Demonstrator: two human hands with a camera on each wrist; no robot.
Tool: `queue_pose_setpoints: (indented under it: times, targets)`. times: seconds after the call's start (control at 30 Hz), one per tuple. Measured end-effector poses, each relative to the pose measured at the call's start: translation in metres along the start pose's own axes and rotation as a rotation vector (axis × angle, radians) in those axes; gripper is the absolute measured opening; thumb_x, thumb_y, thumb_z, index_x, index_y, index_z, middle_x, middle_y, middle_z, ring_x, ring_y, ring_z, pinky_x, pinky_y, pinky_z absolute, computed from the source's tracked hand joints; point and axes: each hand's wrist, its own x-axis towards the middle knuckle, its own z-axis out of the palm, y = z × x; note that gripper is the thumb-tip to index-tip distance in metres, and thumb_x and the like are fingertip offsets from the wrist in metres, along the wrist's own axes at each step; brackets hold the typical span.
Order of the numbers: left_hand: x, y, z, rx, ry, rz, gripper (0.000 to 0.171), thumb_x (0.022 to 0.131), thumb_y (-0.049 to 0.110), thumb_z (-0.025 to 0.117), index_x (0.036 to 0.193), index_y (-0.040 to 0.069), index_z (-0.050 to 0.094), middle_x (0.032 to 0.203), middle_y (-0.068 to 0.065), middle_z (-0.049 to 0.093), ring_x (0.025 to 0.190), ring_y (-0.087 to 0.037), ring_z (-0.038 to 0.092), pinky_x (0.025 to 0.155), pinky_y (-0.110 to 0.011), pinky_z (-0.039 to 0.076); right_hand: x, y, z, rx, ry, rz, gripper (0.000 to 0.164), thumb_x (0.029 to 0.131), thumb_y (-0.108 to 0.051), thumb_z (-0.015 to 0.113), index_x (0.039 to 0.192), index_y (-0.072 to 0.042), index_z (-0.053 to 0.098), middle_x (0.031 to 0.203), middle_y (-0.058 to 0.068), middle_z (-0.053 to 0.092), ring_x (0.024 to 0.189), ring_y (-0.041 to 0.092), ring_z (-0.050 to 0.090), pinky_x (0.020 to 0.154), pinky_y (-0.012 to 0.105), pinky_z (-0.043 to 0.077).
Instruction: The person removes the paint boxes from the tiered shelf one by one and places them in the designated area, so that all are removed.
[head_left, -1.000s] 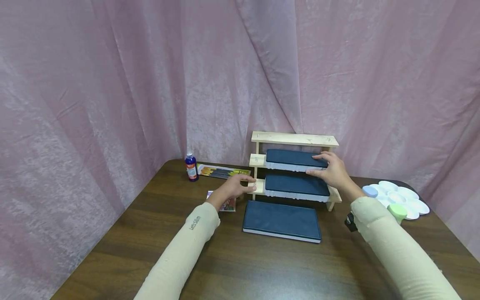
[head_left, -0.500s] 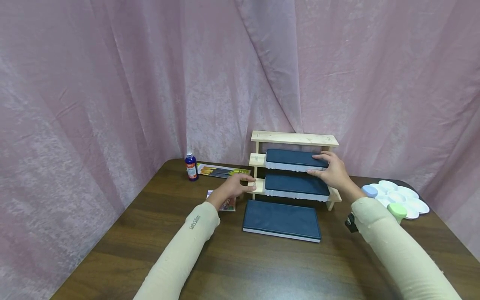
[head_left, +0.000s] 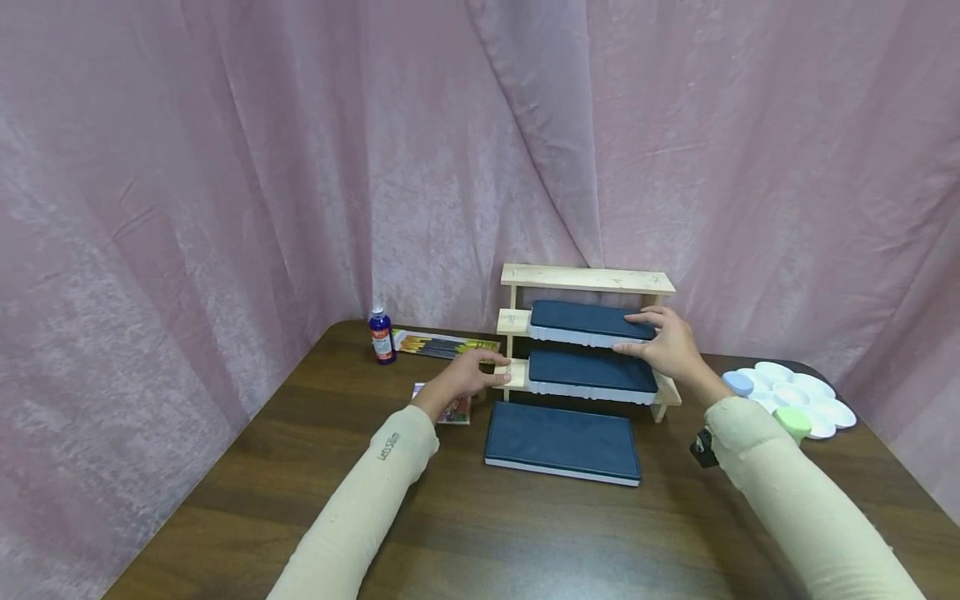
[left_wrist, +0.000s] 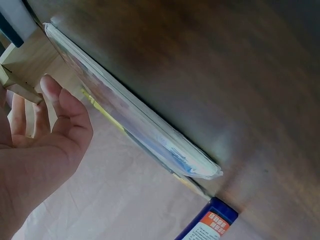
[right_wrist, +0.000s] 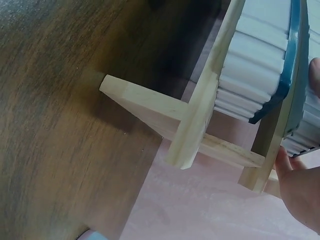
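Note:
A pale wooden three-step stand (head_left: 588, 277) faces me at the back of the table. Its middle step bears an upper white box with a dark blue lid (head_left: 588, 318), and its lowest step bears a similar lower box (head_left: 592, 370). My right hand (head_left: 666, 343) holds the right end of the upper box, fingers on the lid and thumb at the front edge. At the lowest step's left end, my left hand (head_left: 467, 375) pinches the wood; the left wrist view shows fingers against the wooden end (left_wrist: 21, 86). A third, flat blue-lidded box (head_left: 562, 442) lies in front of the stand.
Left of the stand are a blue bottle (head_left: 382, 337), a pack of paintbrushes (head_left: 442, 344) and a colourful flat packet (head_left: 454, 410). To the right lie a white flower-shaped palette (head_left: 813, 387), a blue-capped item (head_left: 738, 383) and a green-capped one (head_left: 793, 422). A pink curtain hangs behind.

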Motion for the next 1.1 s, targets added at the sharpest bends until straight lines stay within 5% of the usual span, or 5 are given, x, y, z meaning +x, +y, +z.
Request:
queue_pose_setpoints:
  times: [1.1]
  targets:
    - [0.001,0.0,0.0,0.003,0.009,0.041,0.04,0.09,0.034,0.075,0.126,0.019,0.07,0.142,-0.009,0.055,0.135,-0.029,0.045,0.11,-0.046,0.038,-0.016,-0.009,-0.011,0.031,0.112,-0.017,0.062,0.072,-0.027,0.091,0.122,0.003,0.068,0.141,0.025,0.047,0.129,0.046,0.043,0.099,0.059,0.041]
